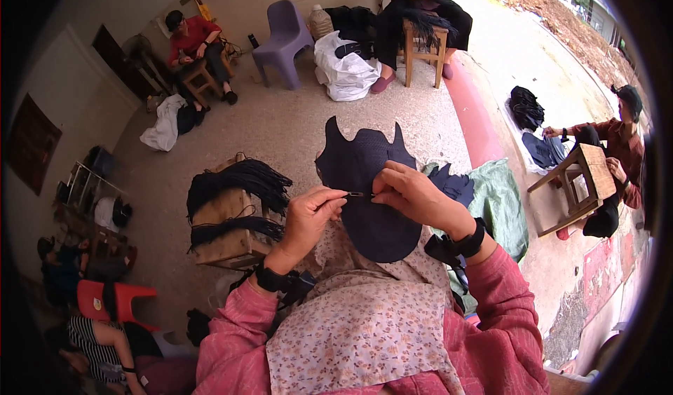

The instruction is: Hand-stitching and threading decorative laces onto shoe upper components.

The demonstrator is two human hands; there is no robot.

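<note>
Head view: a slim tool (355, 194) is pinched by the left hand (308, 218) over the dark piece (382, 235) laid on the apron (357, 332). The right hand (418, 195) is bent at the piece; whether anything is grasped cannot be told. The red chair's (90, 295) yellow label (98, 305) cannot be read.

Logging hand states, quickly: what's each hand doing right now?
Left hand: closed, pinching a small slim tool.
Right hand: fingers curled at the dark cloth; its grip can't be told.
</note>
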